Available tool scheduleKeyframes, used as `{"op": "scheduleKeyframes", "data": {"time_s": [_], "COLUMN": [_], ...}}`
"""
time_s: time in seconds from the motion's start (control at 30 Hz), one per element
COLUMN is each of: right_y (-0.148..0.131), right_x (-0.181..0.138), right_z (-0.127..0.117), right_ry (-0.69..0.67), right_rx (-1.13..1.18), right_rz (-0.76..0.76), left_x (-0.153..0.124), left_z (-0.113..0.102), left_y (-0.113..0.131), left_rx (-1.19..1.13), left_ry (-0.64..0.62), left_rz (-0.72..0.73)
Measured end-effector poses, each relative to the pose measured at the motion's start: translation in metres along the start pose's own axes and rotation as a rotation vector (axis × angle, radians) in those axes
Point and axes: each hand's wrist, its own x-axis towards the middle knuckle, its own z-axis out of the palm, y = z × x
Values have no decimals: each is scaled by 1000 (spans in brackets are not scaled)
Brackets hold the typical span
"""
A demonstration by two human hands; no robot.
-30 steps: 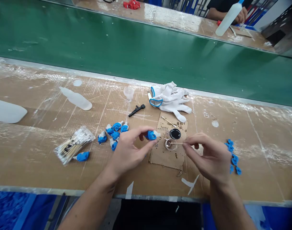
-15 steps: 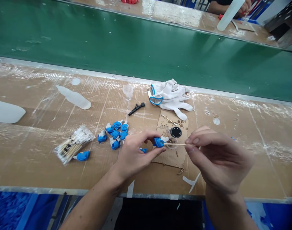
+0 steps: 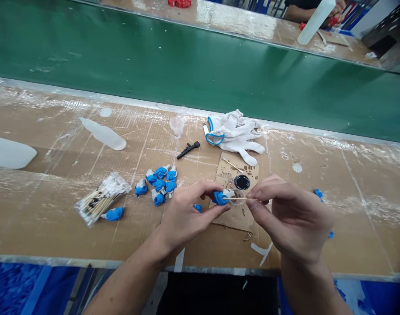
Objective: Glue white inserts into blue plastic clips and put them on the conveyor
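My left hand (image 3: 186,214) pinches a small blue and white plastic part (image 3: 222,197) between thumb and fingers, just above a scrap of brown cardboard (image 3: 234,214). My right hand (image 3: 291,218) pinches a thin wooden swab stick (image 3: 235,198), and its tip touches the part. A small round cap of black liquid (image 3: 242,182) sits on the cardboard right behind the part. Another blue part (image 3: 197,207) lies under my left hand's fingers.
Several blue parts (image 3: 158,183) lie in a heap to the left, near a bag of cotton swabs (image 3: 99,201). White gloves (image 3: 235,133), a black plastic piece (image 3: 187,150), a clear cup (image 3: 176,125) and a frosted bottle (image 3: 104,134) lie behind. A green conveyor belt (image 3: 200,65) runs beyond; another person's hand holds a white bottle (image 3: 313,22) top right.
My left hand carried the blue part rightward over the cardboard. My right hand lifted the swab from the clear cap and brought its tip against the part.
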Motion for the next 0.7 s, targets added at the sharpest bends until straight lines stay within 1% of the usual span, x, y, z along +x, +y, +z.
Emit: {"op": "scheduleKeyframes", "data": {"time_s": [0.13, 0.23, 0.4, 0.43, 0.5, 0.6, 0.63, 0.67, 0.7], "right_y": [-1, -1, -2, -2, -4, -5, -4, -1, 2], "right_x": [0, 0, 2, 2, 2, -3, -7, -11, -15], "right_z": [-1, -2, 0, -1, -5, -21, -28, -34, -39], "right_ry": [-22, -11, -36, -26, 38, 159, 162, 127, 62], "right_rx": [-14, -24, -10, 1, 26, 17, -6, -39, -86], "right_rz": [-5, -19, -22, -22, -31, -68, -70, -61, -50], "left_x": [-1, 0, 0, -1, -2, -2, -2, 0, 1], "left_z": [-1, -1, 0, 0, -1, -4, -6, -8, -10], "left_y": [1, 1, 1, 0, -1, -4, -5, -5, -6], "left_rx": [-4, -11, -36, -44, -80, -245, -328, -415, -499], "left_ry": [3, 2, -9, -8, -2, 2, -2, -10, -15], "left_rz": [4, 4, -37, -54, -106, -238, -287, -325, -345]}}
